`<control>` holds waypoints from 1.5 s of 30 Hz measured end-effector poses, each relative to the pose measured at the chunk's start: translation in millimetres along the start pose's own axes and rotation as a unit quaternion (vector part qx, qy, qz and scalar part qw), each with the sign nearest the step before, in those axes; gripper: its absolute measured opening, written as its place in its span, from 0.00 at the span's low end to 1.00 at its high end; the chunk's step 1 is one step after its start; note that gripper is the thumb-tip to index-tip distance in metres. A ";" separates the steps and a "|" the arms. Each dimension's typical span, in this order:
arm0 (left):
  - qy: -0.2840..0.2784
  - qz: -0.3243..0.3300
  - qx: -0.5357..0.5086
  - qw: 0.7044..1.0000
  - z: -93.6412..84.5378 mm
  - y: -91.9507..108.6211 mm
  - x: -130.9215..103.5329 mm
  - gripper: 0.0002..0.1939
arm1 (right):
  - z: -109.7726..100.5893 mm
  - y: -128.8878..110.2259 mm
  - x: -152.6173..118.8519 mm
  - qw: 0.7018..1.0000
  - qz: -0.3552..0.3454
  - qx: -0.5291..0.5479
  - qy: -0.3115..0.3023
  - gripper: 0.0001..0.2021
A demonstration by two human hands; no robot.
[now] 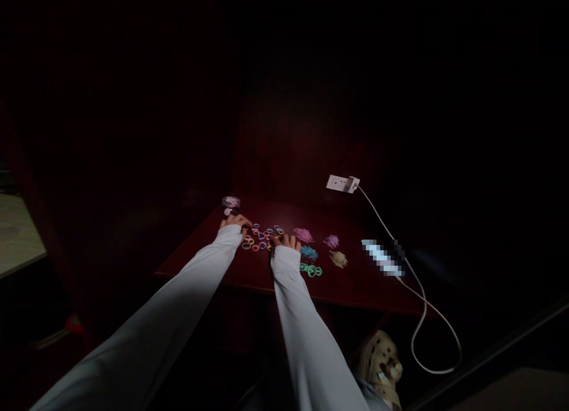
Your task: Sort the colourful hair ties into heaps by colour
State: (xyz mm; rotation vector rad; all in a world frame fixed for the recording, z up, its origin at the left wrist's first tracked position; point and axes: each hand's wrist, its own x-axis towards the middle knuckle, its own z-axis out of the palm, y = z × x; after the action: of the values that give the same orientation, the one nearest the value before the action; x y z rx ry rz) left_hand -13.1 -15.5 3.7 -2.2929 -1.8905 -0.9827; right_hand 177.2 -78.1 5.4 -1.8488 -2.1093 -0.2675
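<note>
A small round tin (230, 203) sits just beyond the left hand (235, 222), at the far corner of the dark red table (355, 280). That hand lies knuckles up at the edge of a scatter of loose rings (262, 236), fingers curled over the nearest ones; whether it grips any I cannot tell. The right hand (287, 241) rests at the scatter's other edge, fingers bent down among the rings, grip equally unclear in the dim light.

The rings are small, thin loops in pink, purple, yellow, orange and blue, lying flat and partly overlapping between the two hands. Right of the right hand lie sorted heaps: a pink pile (303, 235), a blue pile (309, 252), green rings (312, 271) nearer the sleeve, then a purple pile (331, 241) and a tan pile (338, 258). Further right a white cable (427, 307) runs from a socket (342, 183) off the table edge.

The risk, I judge, is a sleeve sweeping the blue or green heap back into the mix, or light rings skidding off the near edge; in this gloom, close colours could easily be missorted.
</note>
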 end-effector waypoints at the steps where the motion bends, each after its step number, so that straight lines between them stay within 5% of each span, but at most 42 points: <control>1: -0.003 0.004 0.001 1.000 0.6 -0.4 0.1 0.13 | 1.1 0.0 -0.2 1.000 -0.001 0.002 0.001 0.22; 45: -0.009 0.033 -0.017 0.999 9.7 -4.4 4.6 0.04 | -3.6 -3.0 -2.3 0.999 -0.046 0.019 0.013 0.18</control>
State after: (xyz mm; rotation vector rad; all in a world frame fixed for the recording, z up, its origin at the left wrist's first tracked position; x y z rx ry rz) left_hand -12.4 -6.5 -3.6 -2.3740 -1.8045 -0.9988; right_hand 174.9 -81.9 8.2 -1.7215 -2.1693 -0.2695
